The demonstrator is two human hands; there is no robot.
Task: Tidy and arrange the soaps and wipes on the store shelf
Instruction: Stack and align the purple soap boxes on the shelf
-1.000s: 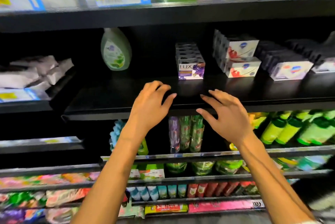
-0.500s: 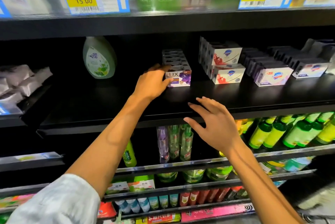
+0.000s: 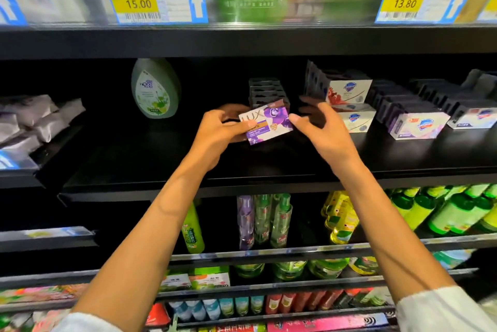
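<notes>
A purple and white LUX soap box (image 3: 267, 123) is lifted and tilted just above the black shelf (image 3: 161, 167). My left hand (image 3: 219, 130) pinches its left end, thumb across the front. My right hand (image 3: 320, 127) is at the box's right end, thumb tip touching the edge, fingers spread and curved behind. Behind the box stands a row of more LUX boxes (image 3: 265, 91). Stacked white soap boxes (image 3: 349, 92) sit to the right, with more white boxes (image 3: 419, 126) further right. Grey wipe packs (image 3: 35, 119) lie on the left shelf section.
A green hand-wash bottle (image 3: 154, 89) stands at the back left of the shelf. Price tags (image 3: 154, 1) hang on the shelf rail above. Green and yellow bottles (image 3: 443, 213) fill the shelf below, with small packets lower down.
My left hand reached the front LUX box, gripped it and pulled it forward, tilted. My right hand rose from the shelf's front edge to the box's right end.
</notes>
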